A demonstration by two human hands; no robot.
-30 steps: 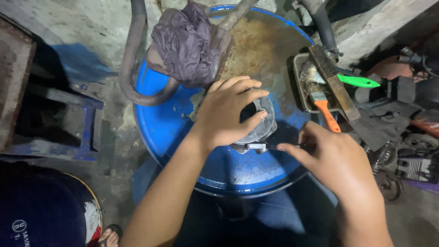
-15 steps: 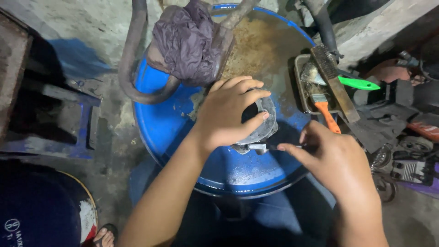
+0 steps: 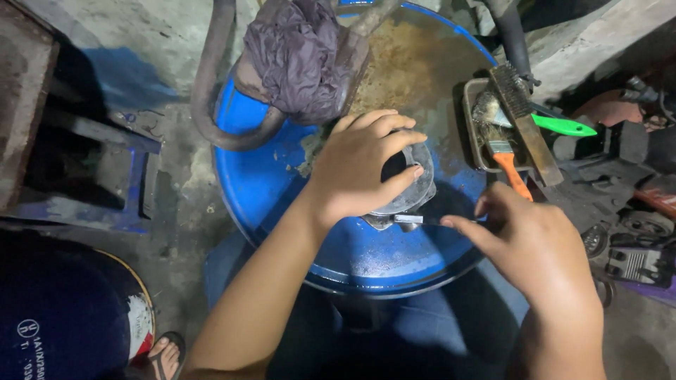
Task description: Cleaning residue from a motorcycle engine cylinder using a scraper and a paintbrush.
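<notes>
My left hand [image 3: 362,169] clamps down over a grey metal part [image 3: 412,186], round and hollow by the dark bore I see between thumb and index. The fingers [image 3: 394,134] are curled over its top and far rim, gripping it against the blue drum lid [image 3: 282,204] that serves here as the desk.

My right hand [image 3: 531,246] sits to the right of the part and slightly nearer me. Its thumb and index fingertips pinch a thin metal tool [image 3: 415,220]; I cannot tell what kind. The tool's long axis runs nearly level, left to right, with the tip pointing left into the lower edge of the part, just under my left thumb. The tip appears to touch the part; the exact contact is shadowed.

The right wrist is bent inward, forearm coming up from the lower right. The left forearm crosses from lower left, diagonal to the tool.

Beyond the right fingers: a metal tray [image 3: 473,127] with an orange-handled brush [image 3: 508,169], a wire brush [image 3: 521,119] and a green-handled tool [image 3: 563,127]. Beyond the left fingers: a dark rag [image 3: 299,56] on a bent pipe [image 3: 211,105].
</notes>
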